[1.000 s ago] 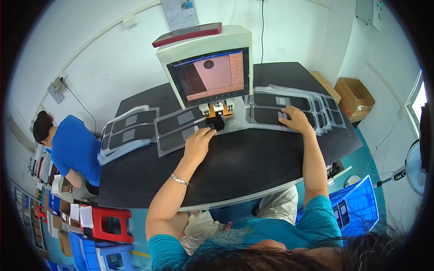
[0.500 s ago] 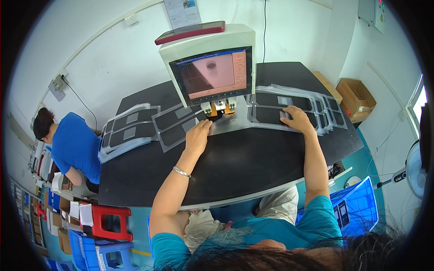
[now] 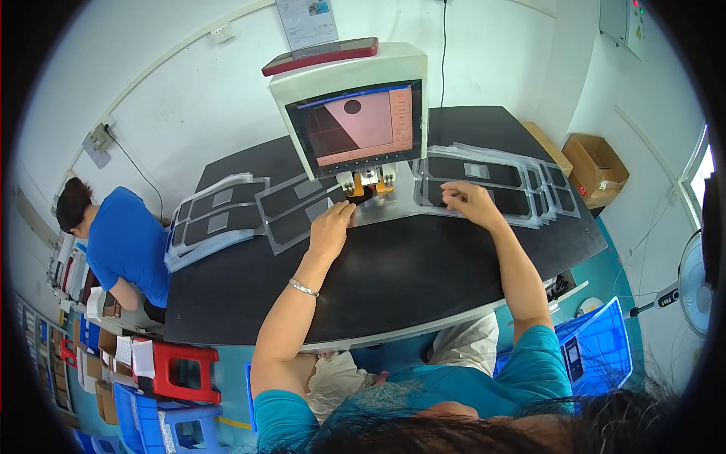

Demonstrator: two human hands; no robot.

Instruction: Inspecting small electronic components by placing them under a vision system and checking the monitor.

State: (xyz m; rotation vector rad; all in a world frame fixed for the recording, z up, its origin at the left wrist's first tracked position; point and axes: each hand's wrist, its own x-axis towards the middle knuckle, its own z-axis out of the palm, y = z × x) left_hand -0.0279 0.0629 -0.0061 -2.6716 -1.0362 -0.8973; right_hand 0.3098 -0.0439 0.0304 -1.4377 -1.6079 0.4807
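My left hand, a silver bangle on its wrist, has its fingers together on the right end of a clear-edged sheet with dark panels. The hand covers that end, close to the metal stage under a white inspection machine. Above the stage sits the machine's head with orange fittings. Its screen displays a sharp dark round spot on a pinkish band. Over the right pile of similar sheets hangs my right hand, fingers loosely bent, thumb apart, nothing visible in them.
Another sheet pile lies on the black table's left. A red-edged device tops the machine. A person in blue works at far left. Red stool, blue crate, cardboard box and fan surround the table.
My right hand has lifted and shifted left over the right pile, fingers more bent. The round spot on the screen has turned from blurred to sharp. My left hand has barely moved.
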